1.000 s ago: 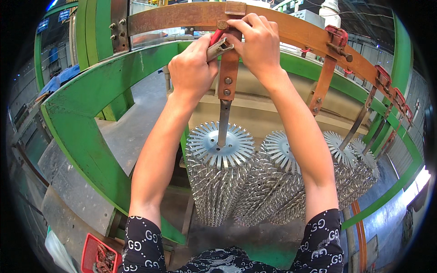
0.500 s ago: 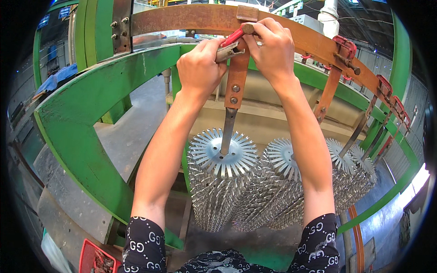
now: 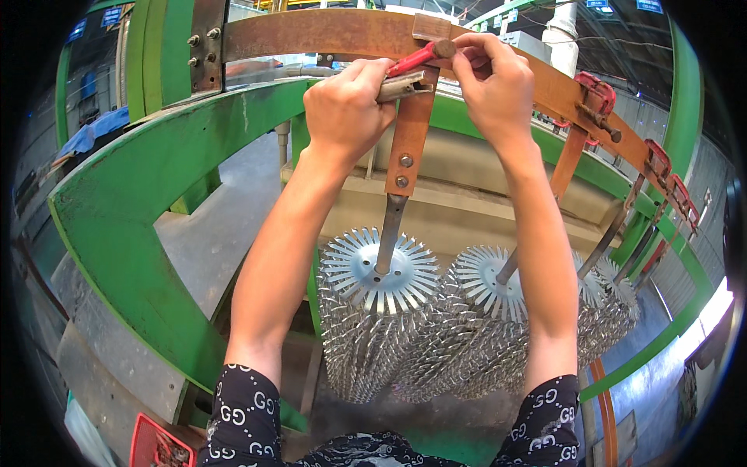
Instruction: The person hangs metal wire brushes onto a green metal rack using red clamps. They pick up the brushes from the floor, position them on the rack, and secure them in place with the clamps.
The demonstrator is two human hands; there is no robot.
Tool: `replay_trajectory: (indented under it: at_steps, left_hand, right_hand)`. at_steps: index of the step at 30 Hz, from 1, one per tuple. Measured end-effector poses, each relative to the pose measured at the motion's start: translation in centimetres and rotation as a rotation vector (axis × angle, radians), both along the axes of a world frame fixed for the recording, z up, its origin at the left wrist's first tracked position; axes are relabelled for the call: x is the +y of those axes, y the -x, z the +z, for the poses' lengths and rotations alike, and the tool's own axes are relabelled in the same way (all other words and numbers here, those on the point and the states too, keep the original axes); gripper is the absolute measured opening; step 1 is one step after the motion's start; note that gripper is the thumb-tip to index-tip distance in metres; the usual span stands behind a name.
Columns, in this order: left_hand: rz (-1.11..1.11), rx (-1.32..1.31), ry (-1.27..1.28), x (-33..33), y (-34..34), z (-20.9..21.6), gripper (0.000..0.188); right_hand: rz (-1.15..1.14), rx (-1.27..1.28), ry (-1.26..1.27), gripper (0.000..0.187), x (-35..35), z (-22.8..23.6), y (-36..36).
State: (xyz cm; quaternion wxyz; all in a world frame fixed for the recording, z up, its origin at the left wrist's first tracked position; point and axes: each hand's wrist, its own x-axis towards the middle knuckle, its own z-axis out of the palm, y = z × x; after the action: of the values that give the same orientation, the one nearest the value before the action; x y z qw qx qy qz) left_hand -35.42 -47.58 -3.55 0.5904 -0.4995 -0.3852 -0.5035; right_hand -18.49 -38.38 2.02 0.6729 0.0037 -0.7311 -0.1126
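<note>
My left hand [image 3: 348,105] is closed round a grey slotted metal tube [image 3: 405,86]. A red clamp-like piece [image 3: 412,60] with a round brown end comes out of the same grip; its rear is hidden by my fingers. Both lie in front of a rust-brown curved beam [image 3: 319,33], just below a small brown block [image 3: 431,27]. Right of the round end, my right hand [image 3: 498,86] has its thumb and fingers bent and apart, with nothing visible between them. From the beam hangs a brown bolted bar [image 3: 411,132], its lower rod reaching a toothed metal disc [image 3: 380,265].
More toothed discs [image 3: 490,274] top bristly stacks of metal strips [image 3: 459,358] below. Red clamps [image 3: 597,95] grip the beam further right. A green frame [image 3: 109,210] curves round on the left. A red basket [image 3: 148,440] stands at lower left.
My right fingers have come off the round brown end and moved a little right. My left hand keeps its grip. The view has shifted slightly.
</note>
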Motion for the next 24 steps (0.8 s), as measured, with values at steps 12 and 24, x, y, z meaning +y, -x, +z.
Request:
replay_trajectory:
  at_steps: [12,24]
  left_hand:
    - [0.101,0.017,0.036,-0.8,-0.6,0.1,0.026]
    - [0.138,0.016,0.090,-1.1,-0.2,0.6,0.023]
  right_hand:
    - [-0.238,-0.285,-0.568,0.026,-7.0,1.9,-3.9]
    - [-0.931,-0.329,-0.530,0.024,-9.5,2.4,-3.0]
